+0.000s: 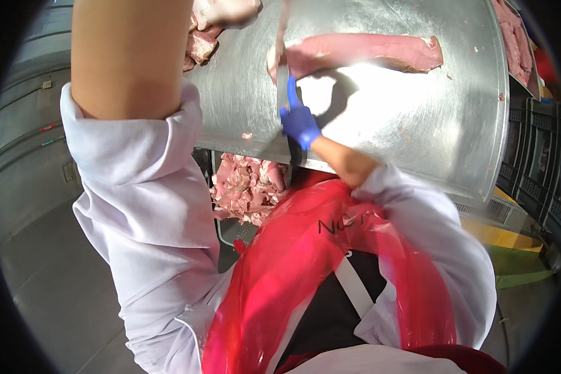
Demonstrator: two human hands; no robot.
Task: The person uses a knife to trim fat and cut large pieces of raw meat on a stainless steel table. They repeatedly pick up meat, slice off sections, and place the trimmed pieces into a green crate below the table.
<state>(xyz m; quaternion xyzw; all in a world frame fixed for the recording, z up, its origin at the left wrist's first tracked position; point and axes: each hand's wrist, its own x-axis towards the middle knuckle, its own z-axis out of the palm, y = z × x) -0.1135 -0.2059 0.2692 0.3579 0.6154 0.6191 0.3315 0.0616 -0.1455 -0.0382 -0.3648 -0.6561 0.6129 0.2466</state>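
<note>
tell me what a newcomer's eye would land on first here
Probably the blue-gloved right hand, vivid at upper middle against the metal table, holding a knife. Next, the long pink piece of meat on the table, above the hand and rightward, then the bright red apron at lower middle.

Hvy glare on tbl (411,128), dk edges

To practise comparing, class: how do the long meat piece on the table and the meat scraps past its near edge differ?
The long meat piece is one smooth, elongated form; the meat scraps are many small, ragged bits. The piece lies on the steel table; the scraps are heaped past its near edge. Both look mostly pink.
</note>
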